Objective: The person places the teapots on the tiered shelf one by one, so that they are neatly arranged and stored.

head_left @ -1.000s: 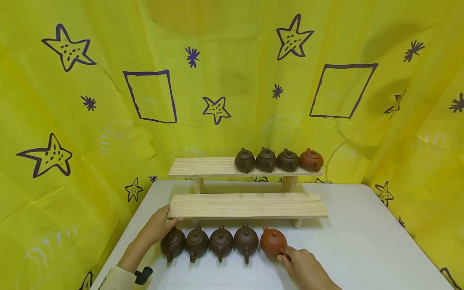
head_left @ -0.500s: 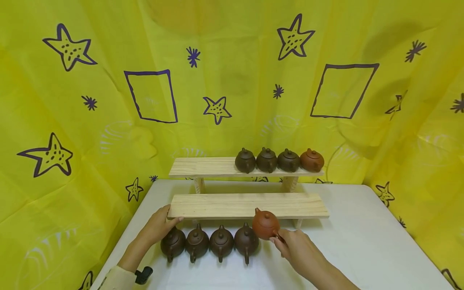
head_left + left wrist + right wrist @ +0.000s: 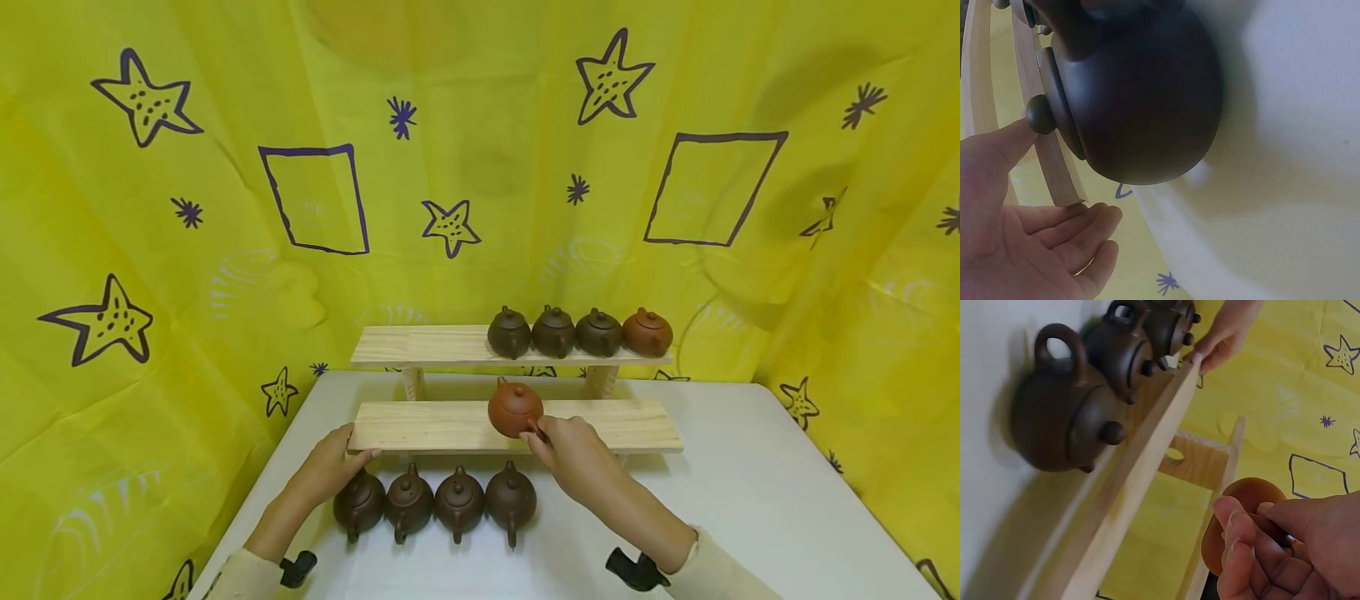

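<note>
My right hand (image 3: pixel 576 457) pinches the handle of a reddish-brown clay teapot (image 3: pixel 515 408), seen over the middle of the lower wooden shelf (image 3: pixel 423 425). In the right wrist view my fingers and thumb hide much of this teapot (image 3: pixel 1254 490). My left hand (image 3: pixel 326 468) holds the left end of the lower shelf, thumb along the front edge and fingers at the end. The left wrist view has a dark brown teapot (image 3: pixel 1147 100) standing close beside that hand. It is the leftmost of several dark brown teapots (image 3: pixel 459 500) lined up on the white table before the shelf.
Behind and higher stands the upper wooden shelf (image 3: pixel 420 343). On its right half sit three dark teapots (image 3: pixel 553 333) and a reddish one (image 3: pixel 648 333) at the right end. A white-covered table (image 3: pixel 780 483) lies below, and a patterned yellow curtain (image 3: pixel 480 167) surrounds it.
The reddish teapot, held by my right hand, has risen from the right end of the front row and moved left and forward over the lower shelf. My left hand stays put.
</note>
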`<state>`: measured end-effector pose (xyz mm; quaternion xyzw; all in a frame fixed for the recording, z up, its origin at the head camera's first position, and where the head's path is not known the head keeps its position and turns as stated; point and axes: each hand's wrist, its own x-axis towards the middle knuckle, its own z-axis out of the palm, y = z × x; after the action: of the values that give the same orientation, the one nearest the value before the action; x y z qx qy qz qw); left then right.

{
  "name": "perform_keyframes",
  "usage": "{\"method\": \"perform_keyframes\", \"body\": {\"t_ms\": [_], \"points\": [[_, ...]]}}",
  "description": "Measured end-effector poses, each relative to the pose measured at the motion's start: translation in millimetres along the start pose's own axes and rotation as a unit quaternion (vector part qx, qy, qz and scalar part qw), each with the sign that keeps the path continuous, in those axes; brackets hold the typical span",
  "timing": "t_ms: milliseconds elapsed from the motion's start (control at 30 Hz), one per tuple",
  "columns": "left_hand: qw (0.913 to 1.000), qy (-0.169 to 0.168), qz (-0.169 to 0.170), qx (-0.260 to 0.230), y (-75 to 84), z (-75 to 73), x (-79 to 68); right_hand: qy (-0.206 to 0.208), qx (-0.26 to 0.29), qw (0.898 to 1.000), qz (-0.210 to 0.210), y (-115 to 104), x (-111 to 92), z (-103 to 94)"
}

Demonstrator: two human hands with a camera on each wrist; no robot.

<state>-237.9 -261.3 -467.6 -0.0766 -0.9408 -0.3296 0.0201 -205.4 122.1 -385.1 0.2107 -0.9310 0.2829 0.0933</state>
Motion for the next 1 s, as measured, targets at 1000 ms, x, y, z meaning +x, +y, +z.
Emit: {"method": "perform_keyframes", "body": {"t_ms": [1000], "points": [[0.9998, -0.004, -0.008, -0.017, 0.6, -2.5, 0.1, 0.009, -0.026, 0.999, 0.045, -53, 132, 20.1]]}}
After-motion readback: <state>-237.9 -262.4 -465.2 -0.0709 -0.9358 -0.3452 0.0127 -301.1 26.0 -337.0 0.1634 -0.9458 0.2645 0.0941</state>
